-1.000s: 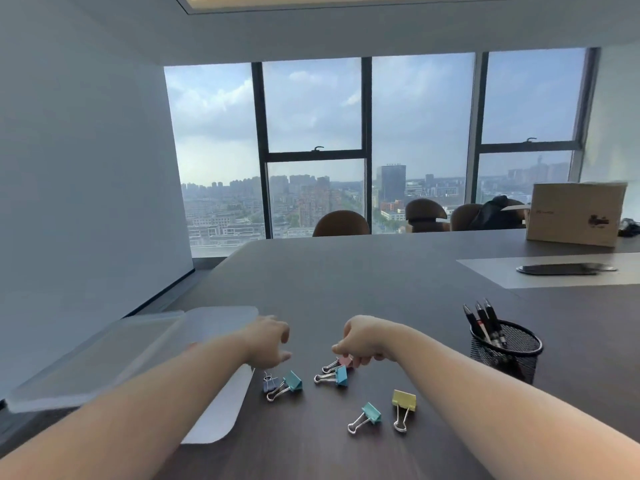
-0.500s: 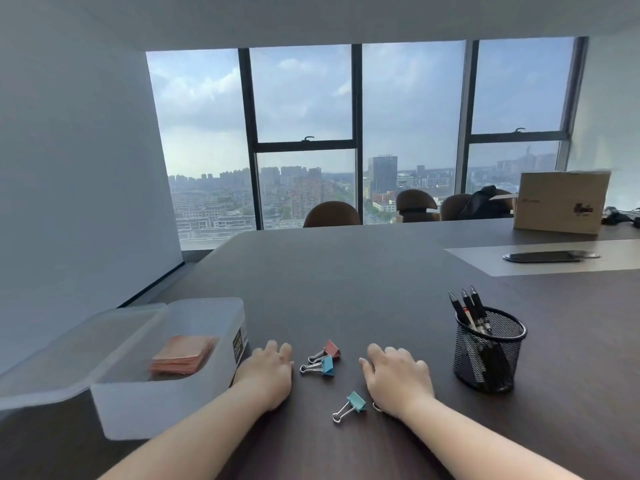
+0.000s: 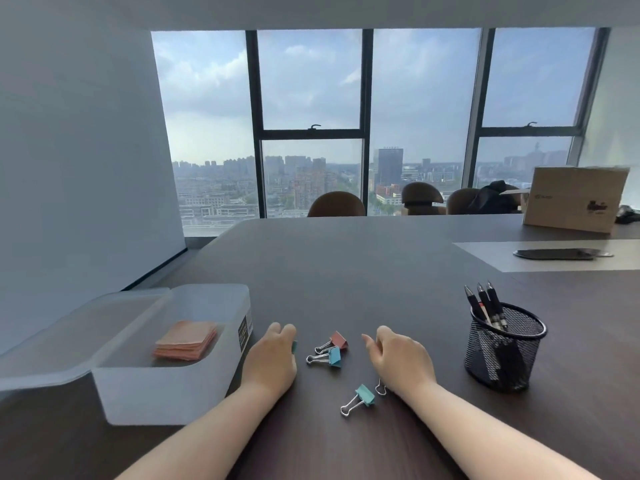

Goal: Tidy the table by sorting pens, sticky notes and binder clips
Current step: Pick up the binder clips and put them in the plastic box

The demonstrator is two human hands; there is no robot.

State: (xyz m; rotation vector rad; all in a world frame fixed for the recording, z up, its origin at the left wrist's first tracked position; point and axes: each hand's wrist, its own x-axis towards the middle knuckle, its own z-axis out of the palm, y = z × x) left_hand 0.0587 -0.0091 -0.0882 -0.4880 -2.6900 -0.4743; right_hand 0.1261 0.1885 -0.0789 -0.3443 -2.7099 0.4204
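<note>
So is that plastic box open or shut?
Open. The box has no lid on top; its lid leans off its left side, and pink sticky notes show inside.

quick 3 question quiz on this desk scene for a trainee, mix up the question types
1. True or false: the pens stand in the black mesh cup.
2. What lies inside the translucent box? A) binder clips B) a stack of pink sticky notes C) pens
3. Fill in: the pink binder clip and blue binder clip lie on the table between the left hand and the ____ hand.

Key
1. True.
2. B, the sticky notes.
3. Right: the right hand.
</note>
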